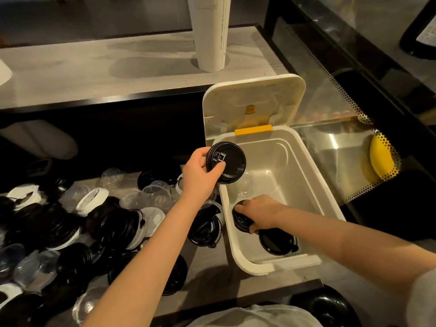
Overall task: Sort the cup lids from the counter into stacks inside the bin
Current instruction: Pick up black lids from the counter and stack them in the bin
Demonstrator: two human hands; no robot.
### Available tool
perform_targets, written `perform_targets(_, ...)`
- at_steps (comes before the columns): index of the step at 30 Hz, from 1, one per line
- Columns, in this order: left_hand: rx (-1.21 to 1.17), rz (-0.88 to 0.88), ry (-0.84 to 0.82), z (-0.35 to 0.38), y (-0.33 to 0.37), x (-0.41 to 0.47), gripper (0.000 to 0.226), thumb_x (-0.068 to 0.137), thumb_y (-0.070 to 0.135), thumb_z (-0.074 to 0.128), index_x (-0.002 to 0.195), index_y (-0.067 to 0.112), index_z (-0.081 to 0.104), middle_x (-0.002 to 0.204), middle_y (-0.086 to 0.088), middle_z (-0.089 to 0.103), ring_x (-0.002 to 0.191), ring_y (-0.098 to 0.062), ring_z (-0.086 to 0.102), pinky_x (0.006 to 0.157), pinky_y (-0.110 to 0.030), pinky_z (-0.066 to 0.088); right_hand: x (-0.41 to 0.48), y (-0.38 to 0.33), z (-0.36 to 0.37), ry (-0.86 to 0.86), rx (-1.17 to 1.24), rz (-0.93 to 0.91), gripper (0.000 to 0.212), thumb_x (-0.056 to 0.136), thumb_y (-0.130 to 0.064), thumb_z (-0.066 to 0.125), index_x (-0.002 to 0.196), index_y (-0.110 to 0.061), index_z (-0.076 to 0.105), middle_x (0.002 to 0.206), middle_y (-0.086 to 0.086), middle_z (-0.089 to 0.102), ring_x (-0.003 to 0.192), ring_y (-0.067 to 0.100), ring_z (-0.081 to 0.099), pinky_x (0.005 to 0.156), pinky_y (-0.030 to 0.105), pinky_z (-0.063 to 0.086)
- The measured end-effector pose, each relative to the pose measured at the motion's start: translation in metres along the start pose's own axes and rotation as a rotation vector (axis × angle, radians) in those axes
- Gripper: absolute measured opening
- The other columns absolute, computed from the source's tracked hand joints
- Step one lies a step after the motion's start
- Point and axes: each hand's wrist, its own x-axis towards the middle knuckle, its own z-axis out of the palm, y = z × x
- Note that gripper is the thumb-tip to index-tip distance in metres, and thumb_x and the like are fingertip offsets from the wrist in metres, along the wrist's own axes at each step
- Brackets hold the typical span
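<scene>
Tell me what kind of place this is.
Probably a café service counter: a heap of black, white and clear plastic cup lids, a tall wrapped stack of white paper cups, and a glass display case.

Grey counter (207, 265) under loose lids (59, 228), open bin (238, 253)

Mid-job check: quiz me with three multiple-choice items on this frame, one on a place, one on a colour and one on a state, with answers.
1. Where is the right hand?
A inside the bin
B behind the bin
C out of view
2. What colour is the lid in the left hand?
A white
B clear
C black
3. How is the bin's hinged cover?
A shut
B standing open
C taken off

Answers:
1 A, its fingers grip a black lid stack on the bin floor.
2 C, it is a dark glossy disc.
3 B, it stands upright behind the yellow latch.
</scene>
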Motion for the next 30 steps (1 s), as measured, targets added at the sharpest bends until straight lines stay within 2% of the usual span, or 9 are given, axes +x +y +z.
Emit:
perform_targets(5,0.032,-0.019,-0.005,-0.002,0.000,0.000,0.037,0.084,0.013,0.067,0.118,0.012,0.053,0.087,0.019,0.058,0.083,0.006,0.058,0.068,-0.007,0.048,-0.005,0.010,-0.014,0.085,0.336,0.139,0.042,0.085,-0.045,0.062,0.117,-0.019,0.052,0.106,0.003,0.062,0.094,0.024,0.059,0.077,0.031,0.046)
perform_targets(9,0.061,-0.007,-0.022,0.000,0.002,0.003,0.035,0.086,0.016,0.065,0.120,0.013,0.054,0.090,0.015,0.059,0.082,0.008,0.056,0.069,-0.008,0.047,-0.024,0.032,-0.045,0.618,0.909,0.275,0.019,0.095,-0.025,0.054,0.109,-0.015,0.063,0.089,0.001,0.061,0.077,0.018,0.057,0.075,0.030,0.047)
perform_targets(11,0.065,0.008,-0.030,0.005,0.008,0.006,0.034,0.087,0.017,0.063,0.120,0.012,0.055,0.094,0.011,0.059,0.083,0.005,0.056,0.071,-0.010,0.046,-0.036,0.038,-0.065,0.781,1.184,0.230,0.021,0.095,-0.024,0.053,0.115,-0.025,0.056,0.093,0.000,0.061,0.079,0.016,0.061,0.070,0.029,0.050)
perform_targets(14,0.091,0.034,-0.087,0.015,0.017,0.009,0.032,0.088,0.020,0.062,0.119,0.014,0.056,0.097,0.010,0.059,0.090,-0.004,0.057,0.075,-0.013,0.046,-0.043,0.039,-0.085,0.731,1.347,0.115,0.037,0.090,-0.023,0.061,0.122,-0.034,0.047,0.103,-0.004,0.057,0.094,0.013,0.060,0.071,0.028,0.055)
perform_targets(18,0.168,0.077,-0.171,0.024,0.022,0.006,0.032,0.089,0.023,0.060,0.121,0.016,0.058,0.101,0.008,0.060,0.095,-0.006,0.058,0.069,-0.006,0.044,-0.047,0.040,-0.091,0.717,1.270,0.090,0.029,0.082,-0.010,0.071,0.103,-0.024,0.058,0.090,0.002,0.056,0.077,0.016,0.059,0.054,0.021,0.054)
perform_targets(21,0.475,0.214,-0.163,0.016,0.011,0.003,0.038,0.091,0.029,0.058,0.126,0.014,0.057,0.118,0.003,0.059,0.115,-0.012,0.051,0.091,-0.019,0.038,-0.048,0.045,-0.077,0.577,1.321,0.163,0.025,0.082,-0.007,0.070,0.099,-0.019,0.055,0.087,0.006,0.052,0.074,0.019,0.060,0.052,0.025,0.054)
perform_targets(24,0.598,0.231,-0.216,0.002,-0.006,-0.001,0.049,0.091,0.033,0.058,0.135,0.014,0.049,0.145,-0.001,0.042,0.138,-0.016,0.031,0.112,-0.027,0.020,-0.037,0.046,-0.051,0.347,1.190,0.278,0.024,0.081,-0.012,0.072,0.098,-0.016,0.055,0.081,0.005,0.048,0.072,0.020,0.057,0.052,0.028,0.054)
perform_targets(27,0.631,0.201,-0.332,-0.005,-0.017,-0.006,0.061,0.091,0.038,0.055,0.145,0.019,0.032,0.156,0.005,0.020,0.144,-0.011,0.011,0.114,-0.026,0.010,-0.018,0.040,-0.026,0.227,1.045,0.330,0.028,0.077,-0.015,0.076,0.095,-0.016,0.054,0.081,0.001,0.049,0.064,0.014,0.054,0.046,0.023,0.052)
perform_targets(30,0.626,0.204,-0.358,-0.006,-0.018,-0.007,0.064,0.092,0.039,0.053,0.147,0.020,0.027,0.157,0.007,0.014,0.145,-0.009,0.006,0.116,-0.029,0.008,-0.005,0.034,-0.012,0.175,0.859,0.315,0.029,0.078,-0.022,0.076,0.095,-0.015,0.053,0.088,0.002,0.053,0.067,0.013,0.052,0.044,0.013,0.045)
